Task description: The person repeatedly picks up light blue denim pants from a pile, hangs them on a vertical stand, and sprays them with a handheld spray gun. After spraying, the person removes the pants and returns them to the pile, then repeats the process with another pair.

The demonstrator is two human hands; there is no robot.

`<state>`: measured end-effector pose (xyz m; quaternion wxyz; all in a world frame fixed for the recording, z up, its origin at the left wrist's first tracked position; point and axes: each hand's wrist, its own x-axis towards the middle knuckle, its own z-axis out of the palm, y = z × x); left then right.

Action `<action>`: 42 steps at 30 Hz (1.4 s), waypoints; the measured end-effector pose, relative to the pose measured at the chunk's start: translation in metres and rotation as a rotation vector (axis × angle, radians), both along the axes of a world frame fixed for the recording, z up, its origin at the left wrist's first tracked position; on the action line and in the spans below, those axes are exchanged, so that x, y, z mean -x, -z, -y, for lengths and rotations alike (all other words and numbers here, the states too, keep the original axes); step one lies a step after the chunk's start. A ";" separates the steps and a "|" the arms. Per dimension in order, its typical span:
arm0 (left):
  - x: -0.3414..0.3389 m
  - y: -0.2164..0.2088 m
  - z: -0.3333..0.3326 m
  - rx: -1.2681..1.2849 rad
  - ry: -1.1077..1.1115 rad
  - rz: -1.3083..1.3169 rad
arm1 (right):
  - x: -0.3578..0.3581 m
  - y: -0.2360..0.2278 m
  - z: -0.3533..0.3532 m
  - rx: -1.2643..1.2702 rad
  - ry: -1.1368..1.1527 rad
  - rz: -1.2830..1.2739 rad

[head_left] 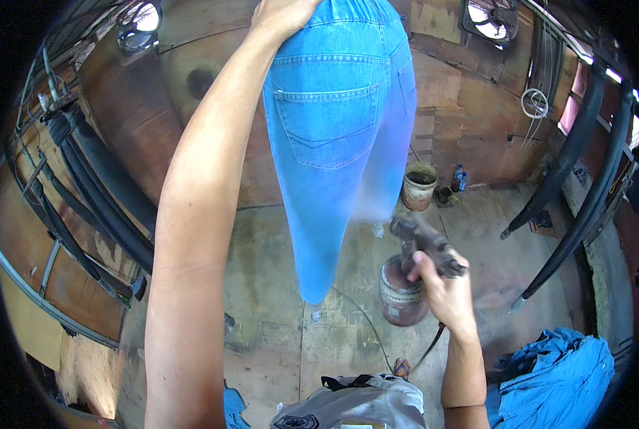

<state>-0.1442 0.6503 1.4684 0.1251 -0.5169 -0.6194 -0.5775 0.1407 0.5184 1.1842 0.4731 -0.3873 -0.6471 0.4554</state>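
Your left hand (280, 14) grips the waistband of hanging light-blue denim jeans (337, 143); your right hand (441, 286) has its fingers wrapped tight round a grimy metal spray gun (423, 247).

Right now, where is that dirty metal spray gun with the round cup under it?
In the head view, the dirty metal spray gun sits right of centre, gripped in the right hand, its nozzle close to the lower leg of the hanging blue jeans.
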 end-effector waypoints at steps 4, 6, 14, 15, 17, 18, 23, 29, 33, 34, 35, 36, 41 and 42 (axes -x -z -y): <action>-0.010 0.001 -0.010 0.031 -0.101 -0.033 | 0.010 0.013 0.000 -0.051 0.016 0.245; -0.016 0.001 -0.013 0.043 -0.162 -0.018 | 0.012 0.005 0.008 -0.136 0.063 0.168; -0.036 0.001 -0.025 0.043 -0.252 0.027 | 0.006 -0.044 0.040 -0.251 0.139 -0.222; -0.037 0.000 -0.026 0.028 -0.254 0.031 | 0.007 -0.040 0.037 -0.261 0.115 -0.234; -0.036 -0.001 -0.026 0.042 -0.256 0.030 | 0.007 -0.023 0.027 -0.215 0.076 -0.067; -0.034 -0.001 -0.025 0.046 -0.258 0.030 | 0.008 -0.011 0.020 -0.177 0.067 0.038; -0.014 -0.004 -0.009 0.007 -0.126 -0.061 | 0.012 0.036 -0.007 -0.060 -0.036 0.270; 0.032 -0.007 0.004 0.017 0.220 -0.030 | 0.003 -0.025 -0.006 -0.179 -0.053 -0.246; 0.057 -0.012 0.001 0.062 0.394 -0.011 | 0.006 -0.067 -0.003 -0.324 0.001 -0.291; 0.062 -0.013 -0.001 0.069 0.427 -0.005 | 0.008 -0.067 -0.004 -0.294 -0.014 -0.331; 0.067 -0.014 -0.002 0.094 0.447 0.017 | 0.008 -0.064 -0.007 -0.262 -0.043 -0.299; 0.071 -0.014 -0.005 0.120 0.468 0.038 | 0.009 -0.056 -0.012 -0.231 -0.072 -0.268; 0.094 -0.013 -0.020 0.156 0.578 0.036 | 0.024 0.036 -0.037 0.099 -0.239 0.018; 0.096 -0.012 -0.022 0.228 0.529 -0.017 | 0.033 0.060 -0.042 0.127 -0.299 0.006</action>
